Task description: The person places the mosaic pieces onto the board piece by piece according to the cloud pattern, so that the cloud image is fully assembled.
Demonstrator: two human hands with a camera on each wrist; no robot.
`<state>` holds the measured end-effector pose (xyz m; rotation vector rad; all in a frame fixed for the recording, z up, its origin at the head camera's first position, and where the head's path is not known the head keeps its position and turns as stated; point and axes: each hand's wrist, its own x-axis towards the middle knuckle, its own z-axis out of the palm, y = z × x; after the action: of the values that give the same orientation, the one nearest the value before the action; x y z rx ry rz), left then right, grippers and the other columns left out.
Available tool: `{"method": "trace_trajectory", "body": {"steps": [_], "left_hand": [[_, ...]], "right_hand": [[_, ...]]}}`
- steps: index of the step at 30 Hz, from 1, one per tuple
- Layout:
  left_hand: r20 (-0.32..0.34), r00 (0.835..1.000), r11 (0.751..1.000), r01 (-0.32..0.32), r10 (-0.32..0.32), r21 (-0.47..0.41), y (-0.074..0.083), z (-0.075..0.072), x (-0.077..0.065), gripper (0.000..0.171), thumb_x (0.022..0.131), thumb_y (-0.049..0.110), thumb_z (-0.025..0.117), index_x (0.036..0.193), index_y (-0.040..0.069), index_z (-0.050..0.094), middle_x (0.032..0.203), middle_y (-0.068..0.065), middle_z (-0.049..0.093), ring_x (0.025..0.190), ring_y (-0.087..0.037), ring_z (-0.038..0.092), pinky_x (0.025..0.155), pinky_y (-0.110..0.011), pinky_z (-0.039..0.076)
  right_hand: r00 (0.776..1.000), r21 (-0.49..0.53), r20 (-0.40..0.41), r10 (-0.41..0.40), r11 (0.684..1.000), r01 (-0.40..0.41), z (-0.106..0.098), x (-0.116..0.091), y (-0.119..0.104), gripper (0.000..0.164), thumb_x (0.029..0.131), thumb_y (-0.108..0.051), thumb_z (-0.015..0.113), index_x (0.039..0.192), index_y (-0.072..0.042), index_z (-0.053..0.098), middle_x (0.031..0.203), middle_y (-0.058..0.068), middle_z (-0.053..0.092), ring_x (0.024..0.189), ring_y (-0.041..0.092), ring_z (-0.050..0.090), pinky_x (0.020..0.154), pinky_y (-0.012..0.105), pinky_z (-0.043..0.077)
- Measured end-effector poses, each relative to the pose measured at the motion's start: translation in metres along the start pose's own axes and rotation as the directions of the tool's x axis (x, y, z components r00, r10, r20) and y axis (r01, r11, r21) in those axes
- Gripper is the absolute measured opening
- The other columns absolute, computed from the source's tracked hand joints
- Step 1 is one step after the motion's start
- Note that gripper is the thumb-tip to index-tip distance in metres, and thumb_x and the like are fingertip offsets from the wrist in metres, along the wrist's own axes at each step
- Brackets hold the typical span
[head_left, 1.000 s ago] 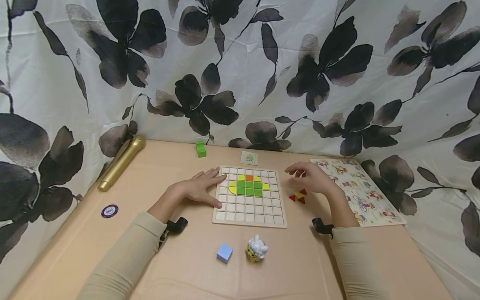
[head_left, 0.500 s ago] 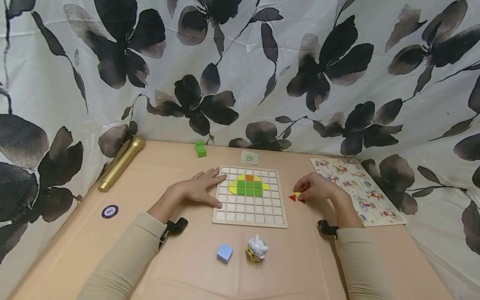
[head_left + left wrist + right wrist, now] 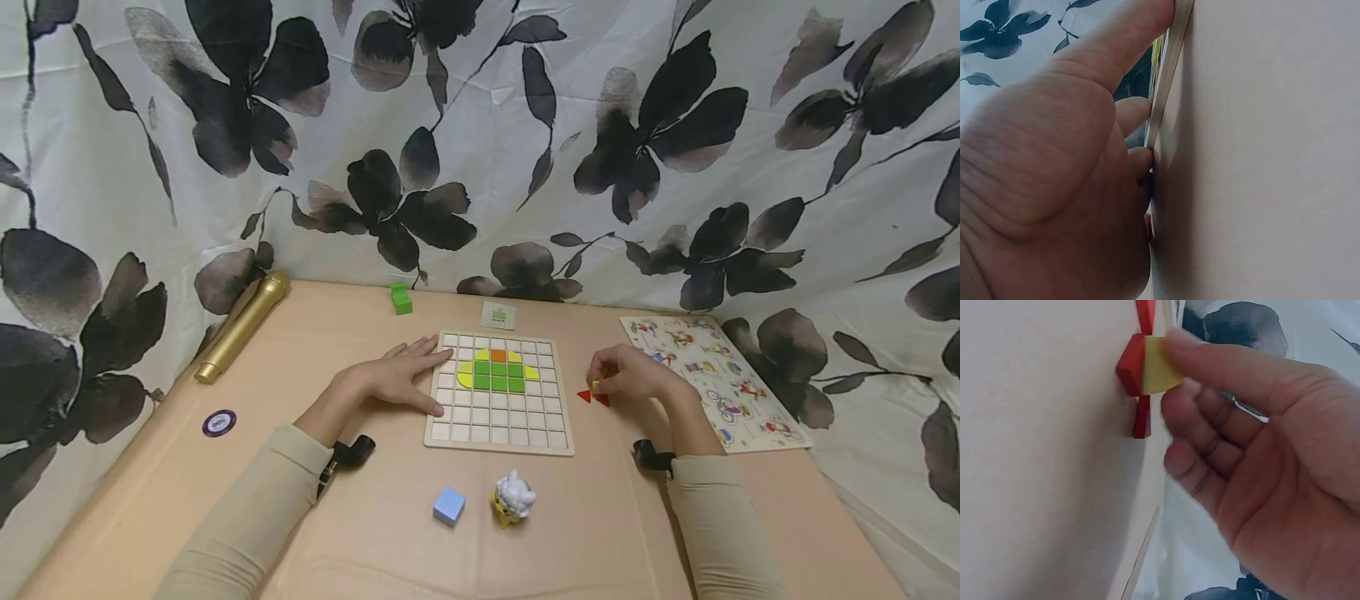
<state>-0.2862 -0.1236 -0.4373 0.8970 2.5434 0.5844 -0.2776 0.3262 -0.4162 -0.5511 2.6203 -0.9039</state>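
My right hand (image 3: 636, 375) pinches a yellow tile (image 3: 1159, 367) between thumb and fingers, as the right wrist view shows. Small red triangular tiles (image 3: 584, 397) lie on the table right by those fingertips. My left hand (image 3: 392, 380) rests spread along the left edge of a white grid board (image 3: 498, 435); its thumb and fingers touch the wooden rim (image 3: 1169, 69). On the board, green tiles (image 3: 499, 383), one orange tile (image 3: 498, 356) and yellow tiles (image 3: 466, 381) form a shape. The right hand partly hides the held tile in the head view.
Behind the board lie a small picture card (image 3: 498, 316) and green blocks (image 3: 401, 299). A picture board (image 3: 705, 367) is at right, a gold microphone-shaped tube (image 3: 243, 327) and round chip (image 3: 220, 423) at left. In front stand a blue cube (image 3: 449, 506) and small figurine (image 3: 513, 498).
My right hand has moved slightly right and down onto the small tiles, and its fingers have closed on the yellow one. The left hand has stayed on the board's edge.
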Motion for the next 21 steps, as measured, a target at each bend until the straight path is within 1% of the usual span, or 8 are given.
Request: {"method": "trace_trajectory", "body": {"steps": [3,7,9,10,13,15,18,21], "left_hand": [[0.002,1.0,1.0,0.001,-0.001,0.002,0.0,0.0,0.0,0.109,0.084,0.064,0.077,0.167,0.018,0.024,0.176,-0.017,0.001,0.163,-0.038,-0.001,0.13,-0.061,0.002],[0.004,1.0,1.0,0.0,0.0,0.004,-0.001,0.0,0.001,0.109,0.084,0.064,0.077,0.167,0.018,0.023,0.176,-0.017,0.001,0.163,-0.038,-0.001,0.13,-0.062,0.002],[0.006,1.0,1.0,0.0,0.0,0.006,-0.001,-0.001,0.0,0.109,0.084,0.064,0.077,0.167,0.018,0.023,0.176,-0.017,0.0,0.163,-0.038,-0.002,0.13,-0.061,0.002],[0.006,1.0,1.0,-0.001,0.001,0.006,-0.001,-0.001,0.0,0.109,0.084,0.064,0.077,0.167,0.018,0.023,0.176,-0.016,0.0,0.163,-0.038,-0.002,0.13,-0.061,0.001],[0.011,1.0,1.0,0.001,-0.001,0.005,-0.001,-0.001,0.0,0.109,0.084,0.065,0.076,0.168,0.018,0.023,0.176,-0.016,-0.001,0.163,-0.037,-0.002,0.13,-0.061,0.001],[0.014,1.0,1.0,0.004,-0.004,0.006,-0.001,-0.001,0.0,0.11,0.084,0.066,0.076,0.168,0.019,0.022,0.176,-0.015,-0.002,0.163,-0.036,-0.003,0.13,-0.06,0.001],[0.015,1.0,1.0,0.009,-0.009,0.006,-0.002,-0.001,0.0,0.11,0.083,0.066,0.076,0.168,0.021,0.022,0.176,-0.013,-0.002,0.163,-0.035,-0.003,0.131,-0.059,0.0],[0.012,1.0,1.0,0.005,-0.005,0.011,-0.002,-0.001,0.0,0.11,0.083,0.066,0.076,0.168,0.021,0.022,0.176,-0.013,-0.002,0.163,-0.035,-0.004,0.131,-0.059,0.0]], "right_hand": [[0.998,0.054,-0.056,-0.001,0.999,0.004,-0.001,0.001,-0.003,0.005,0.094,-0.004,0.073,0.097,-0.005,0.07,0.083,0.009,0.066,0.073,0.028,0.06,0.064,0.032,0.051],[0.992,0.115,-0.119,-0.05,0.991,0.063,0.001,0.003,-0.014,0.007,0.097,-0.007,0.07,0.103,-0.004,0.073,0.087,0.015,0.068,0.073,0.04,0.064,0.061,0.04,0.055],[0.988,0.117,-0.134,-0.076,0.989,0.092,0.004,0.006,-0.021,0.009,0.097,-0.008,0.071,0.104,-0.005,0.075,0.09,0.014,0.071,0.076,0.038,0.066,0.062,0.039,0.056],[0.986,0.112,-0.136,-0.094,0.988,0.109,0.006,0.008,-0.023,0.01,0.096,-0.008,0.073,0.105,-0.006,0.076,0.092,0.013,0.072,0.076,0.034,0.067,0.062,0.037,0.055],[0.986,0.095,-0.115,-0.122,0.987,0.133,0.016,0.016,-0.033,0.014,0.093,-0.007,0.076,0.107,-0.007,0.077,0.095,0.009,0.074,0.079,0.021,0.065,0.066,0.03,0.054],[0.987,0.079,-0.093,-0.135,0.987,0.142,0.023,0.023,-0.037,0.015,0.092,-0.007,0.078,0.107,-0.008,0.077,0.095,0.006,0.074,0.079,0.016,0.062,0.068,0.025,0.052],[0.987,0.061,-0.057,-0.148,0.987,0.151,0.033,0.032,-0.046,0.015,0.091,-0.008,0.08,0.106,-0.008,0.078,0.095,0.004,0.075,0.081,0.017,0.06,0.071,0.024,0.05],[0.987,0.034,-0.023,-0.157,0.987,0.158,0.04,0.038,-0.052,0.014,0.09,-0.01,0.081,0.105,-0.008,0.078,0.091,0.003,0.073,0.078,0.019,0.06,0.064,0.024,0.048]]}}
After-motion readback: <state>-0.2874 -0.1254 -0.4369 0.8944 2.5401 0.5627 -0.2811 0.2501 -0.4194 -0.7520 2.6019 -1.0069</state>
